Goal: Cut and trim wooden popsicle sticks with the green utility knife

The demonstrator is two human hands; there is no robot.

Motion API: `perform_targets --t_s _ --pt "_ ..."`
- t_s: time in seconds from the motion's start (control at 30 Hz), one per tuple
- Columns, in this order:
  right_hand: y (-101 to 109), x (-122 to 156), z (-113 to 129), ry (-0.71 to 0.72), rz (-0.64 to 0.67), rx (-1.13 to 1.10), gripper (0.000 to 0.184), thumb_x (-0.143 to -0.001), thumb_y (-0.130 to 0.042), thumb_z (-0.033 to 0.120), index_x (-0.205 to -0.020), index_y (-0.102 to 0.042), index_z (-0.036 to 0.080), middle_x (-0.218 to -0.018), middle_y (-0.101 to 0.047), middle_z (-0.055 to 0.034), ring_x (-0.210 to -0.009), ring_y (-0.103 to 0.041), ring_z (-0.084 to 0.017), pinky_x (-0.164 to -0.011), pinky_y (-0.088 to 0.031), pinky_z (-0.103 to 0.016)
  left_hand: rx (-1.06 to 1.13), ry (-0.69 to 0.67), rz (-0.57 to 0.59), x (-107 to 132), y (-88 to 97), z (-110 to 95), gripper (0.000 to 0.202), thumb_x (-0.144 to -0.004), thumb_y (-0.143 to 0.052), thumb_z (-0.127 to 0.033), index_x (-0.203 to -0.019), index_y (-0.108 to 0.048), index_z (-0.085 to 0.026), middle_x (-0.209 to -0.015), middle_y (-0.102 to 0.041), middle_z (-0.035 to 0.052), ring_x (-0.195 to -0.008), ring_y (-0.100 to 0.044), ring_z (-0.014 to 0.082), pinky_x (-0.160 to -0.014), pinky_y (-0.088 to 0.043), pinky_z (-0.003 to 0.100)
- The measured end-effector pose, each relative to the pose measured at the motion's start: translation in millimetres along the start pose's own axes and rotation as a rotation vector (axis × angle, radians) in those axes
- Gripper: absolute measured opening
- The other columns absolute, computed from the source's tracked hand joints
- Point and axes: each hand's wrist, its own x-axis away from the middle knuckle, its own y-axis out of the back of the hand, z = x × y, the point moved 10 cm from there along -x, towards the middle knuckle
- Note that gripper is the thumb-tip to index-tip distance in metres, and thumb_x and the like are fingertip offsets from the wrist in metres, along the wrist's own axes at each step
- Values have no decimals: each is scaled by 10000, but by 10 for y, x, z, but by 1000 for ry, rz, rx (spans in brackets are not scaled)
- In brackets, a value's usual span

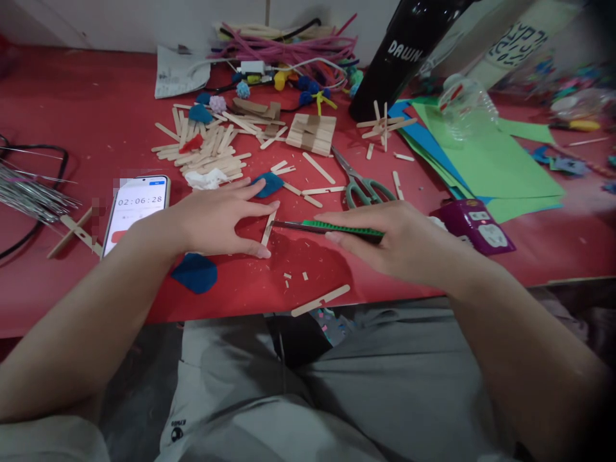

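My left hand (pixel 226 218) pins a short wooden craft stick (pixel 268 231) to the red table, the index finger at its far end and the thumb at its near end. In my right hand (pixel 404 240) is a green utility knife (pixel 344 231), index finger along its top. Its blade tip meets the stick between my left finger and thumb. Small wood chips (pixel 287 277) lie just below the stick. A notched craft stick (pixel 321 301) rests at the table's front edge. Blue felt pieces (pixel 196 273) lie beside and beyond my left hand.
Green-handled scissors (pixel 360 186) lie beyond my right hand. A phone (pixel 139 202) showing a timer sits left, near metal wires (pixel 33 196). Behind are piled craft sticks (pixel 212 151), a black bottle (pixel 399 58), green paper (pixel 510 160) and a purple device (pixel 476 224).
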Motion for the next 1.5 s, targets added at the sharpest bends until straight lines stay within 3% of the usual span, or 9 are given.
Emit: perform_targets --t_s 0.23,0.43,0.6,0.77,0.9,1.07,1.23,1.5 --pt "-15 -20 47 9 25 25 358 -959 -578 258 -1284 -728 269 -1192 -767 -9 -1044 -753 -244 -935 -595 -348 1 19 0 5 5 -9 924 -734 -599 -833 -1541 -410 -423 -1726 -76 -33 -1570 -151 387 -1248 -200 539" --pt "7 -22 31 -1 32 26 349 -957 -590 284 -1271 -730 344 -1168 -774 28 -1019 -759 -240 -908 -603 -345 -3 19 -4 -6 5 -18 905 -739 -629 -796 -1536 -415 -425 -1725 -84 -27 -1568 -167 385 -1239 -219 560" --pt "-3 -36 66 16 48 51 357 -961 -575 250 -1282 -732 261 -1185 -770 -14 -1033 -755 -241 -927 -592 -337 -6 26 -1 -5 5 -21 897 -743 -630 -787 -1535 -422 -418 -1725 -81 -20 -1567 -164 389 -1238 -218 561" --pt "-29 -23 17 -12 95 34 360 -971 -567 292 -1297 -714 338 -1170 -774 28 -1001 -759 -234 -877 -601 -338 -6 43 8 0 4 -24 893 -748 -629 -782 -1537 -415 -421 -1724 -96 -18 -1566 -169 387 -1236 -222 568" --pt "-13 -27 36 -12 62 54 375 -973 -553 283 -1315 -704 318 -1226 -754 17 -1075 -740 -234 -942 -581 -342 -2 32 6 -5 1 -30 881 -751 -636 -771 -1532 -426 -421 -1725 -93 -28 -1568 -160 391 -1241 -208 566" --pt "-57 -27 8 -36 128 35 376 -964 -557 282 -1305 -713 312 -1159 -779 -3 -994 -757 -246 -891 -591 -362 5 44 16 -1 4 -31 874 -760 -630 -764 -1537 -415 -426 -1726 -72 -35 -1572 -139 389 -1247 -185 565" --pt "-26 -40 48 -24 87 28 363 -965 -568 283 -1290 -718 344 -1229 -751 11 -1077 -738 -256 -935 -583 -374 5 44 21 5 29 -60 841 -764 -656 -729 -1519 -445 -425 -1724 -80 -30 -1574 -141 379 -1247 -191 559" --pt "-38 -46 32 -28 102 20 359 -969 -566 304 -1289 -722 259 -1171 -776 -21 -995 -752 -245 -857 -579 -353 7 49 13 5 31 -62 847 -765 -660 -722 -1525 -437 -421 -1721 -95 -21 -1573 -155 376 -1242 -212 571"
